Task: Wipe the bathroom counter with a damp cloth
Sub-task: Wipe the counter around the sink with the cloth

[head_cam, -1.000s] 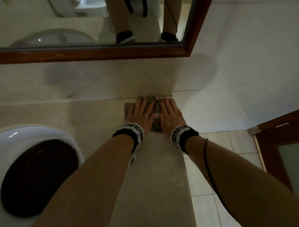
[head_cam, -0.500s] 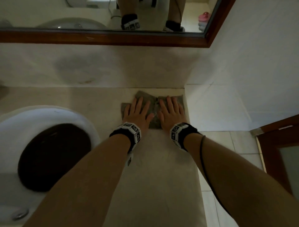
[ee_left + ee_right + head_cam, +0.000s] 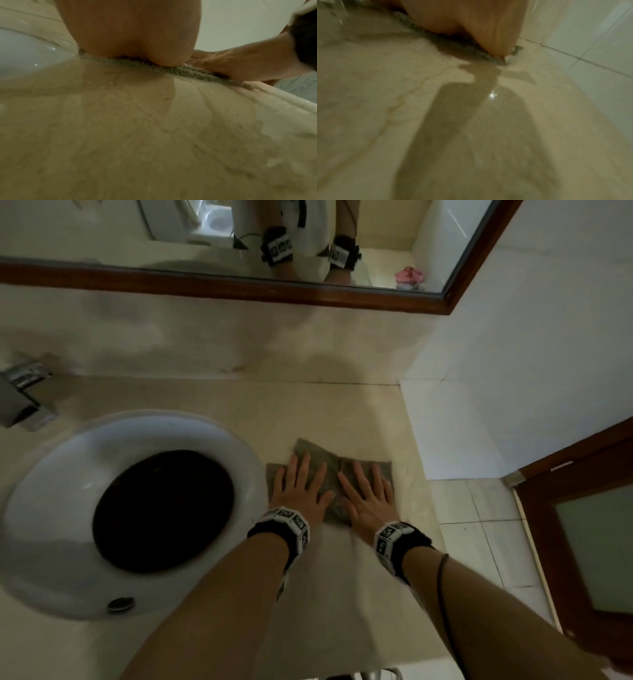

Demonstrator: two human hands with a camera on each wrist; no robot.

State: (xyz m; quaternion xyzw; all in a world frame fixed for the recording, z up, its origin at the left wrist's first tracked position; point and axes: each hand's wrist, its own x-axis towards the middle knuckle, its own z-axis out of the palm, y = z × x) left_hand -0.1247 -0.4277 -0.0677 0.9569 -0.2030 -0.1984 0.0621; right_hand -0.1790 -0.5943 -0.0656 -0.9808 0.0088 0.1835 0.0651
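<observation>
Both hands, left hand (image 3: 301, 491) and right hand (image 3: 368, 496), press flat with fingers spread on the grey-green terry cloth (image 3: 330, 470) at centre frame (spreading pressure, probably), on the beige marble surface (image 3: 342, 577) beside the white round basin (image 3: 68, 467).

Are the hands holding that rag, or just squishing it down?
Just pressing. The left hand and right hand lie flat, fingers straight, side by side on top of the gray cloth on the counter. Nothing is gripped.
</observation>
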